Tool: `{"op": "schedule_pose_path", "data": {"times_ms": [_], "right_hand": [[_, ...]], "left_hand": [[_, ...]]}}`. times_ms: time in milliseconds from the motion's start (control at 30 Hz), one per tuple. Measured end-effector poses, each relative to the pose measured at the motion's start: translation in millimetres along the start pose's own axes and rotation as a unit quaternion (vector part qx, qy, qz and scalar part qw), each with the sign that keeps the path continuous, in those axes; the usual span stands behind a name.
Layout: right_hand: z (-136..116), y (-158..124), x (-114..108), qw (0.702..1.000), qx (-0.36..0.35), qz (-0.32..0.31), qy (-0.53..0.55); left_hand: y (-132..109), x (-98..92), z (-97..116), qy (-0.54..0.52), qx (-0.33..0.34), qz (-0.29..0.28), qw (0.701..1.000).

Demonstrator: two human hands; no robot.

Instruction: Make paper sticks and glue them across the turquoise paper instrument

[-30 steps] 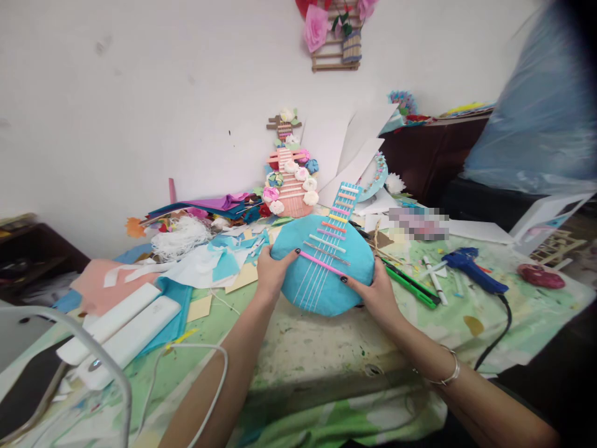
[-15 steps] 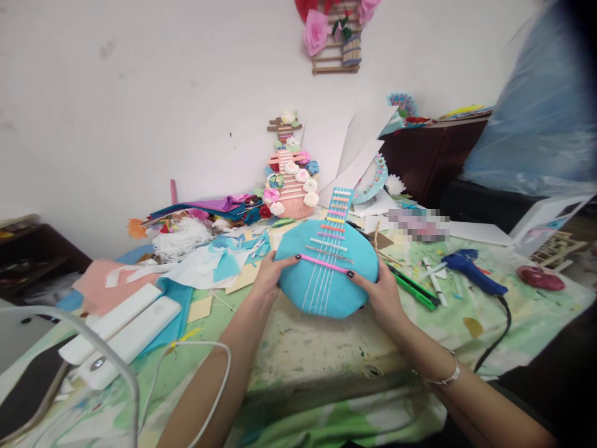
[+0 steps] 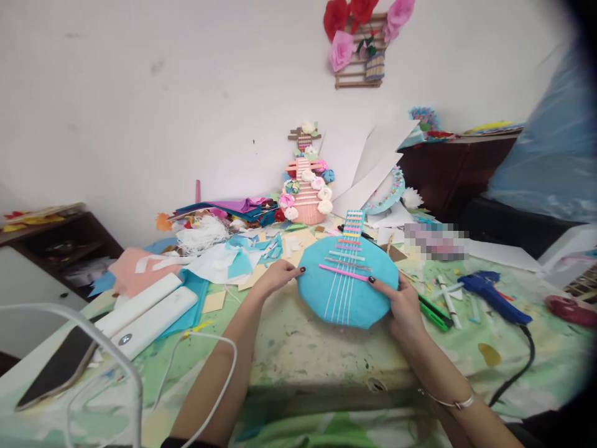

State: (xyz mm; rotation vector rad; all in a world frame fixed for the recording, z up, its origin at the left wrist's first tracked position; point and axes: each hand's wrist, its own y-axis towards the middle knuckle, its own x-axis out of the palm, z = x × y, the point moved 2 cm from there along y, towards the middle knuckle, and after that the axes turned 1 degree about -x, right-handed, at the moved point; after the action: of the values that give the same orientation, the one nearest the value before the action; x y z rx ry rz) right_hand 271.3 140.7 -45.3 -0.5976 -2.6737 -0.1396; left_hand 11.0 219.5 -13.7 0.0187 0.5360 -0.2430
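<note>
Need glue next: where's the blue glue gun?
Head view: the blue glue gun lies on the table at the person's right, just past the white marker and green cutter beside the right hand.

Soft, even, bright light with only faint shadows; the wide lens bends the edges, the right corners darken, and distant clutter seems slightly blurred.

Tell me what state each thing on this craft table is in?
Blue felt guitar, held at both edges
Left hand, gripping its left edge
Right hand, gripping its right edge
Glue gun, lying down, cord attached
Phone, face up, screen dark
Pink guitar, standing upright by the wall
</note>
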Motion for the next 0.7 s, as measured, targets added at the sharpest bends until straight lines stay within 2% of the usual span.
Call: {"op": "schedule_pose_path", "data": {"times_ms": [67, 233, 433, 533, 600, 700], "right_hand": [[0.3, 0.8, -0.9, 1.000, -0.012, 0.005, -0.006], [4.4, 4.0, -3.6, 1.000, -0.008, 0.008, -0.011], [5.7, 4.4, -2.4, 1.000, 0.002, 0.015, -0.025], [6.9, 5.1, -2.0, 0.999, -0.011, 0.011, -0.035], [8.0, 5.6, -2.0, 0.999, -0.016, 0.009, -0.033], [9.6, 6.3, -2.1, 1.000, -0.012, 0.007, -0.028]], "left_hand": [[2.7, -6.8, -6.2, -0.066, -0.002, 0.003, 0.998], [9.0, -18.3, -14.8, -0.145, 0.021, 0.106, 0.984], [7.9, -5.2, -4.9, -0.172, 0.110, 0.170, 0.964], [4.7, 9.0, 3.8, -0.117, 0.191, 0.154, 0.963], [3.1, 19.3, 7.9, -0.009, 0.274, 0.128, 0.953], [4.2, 28.4, 5.2, 0.084, 0.312, 0.141, 0.936]]}}
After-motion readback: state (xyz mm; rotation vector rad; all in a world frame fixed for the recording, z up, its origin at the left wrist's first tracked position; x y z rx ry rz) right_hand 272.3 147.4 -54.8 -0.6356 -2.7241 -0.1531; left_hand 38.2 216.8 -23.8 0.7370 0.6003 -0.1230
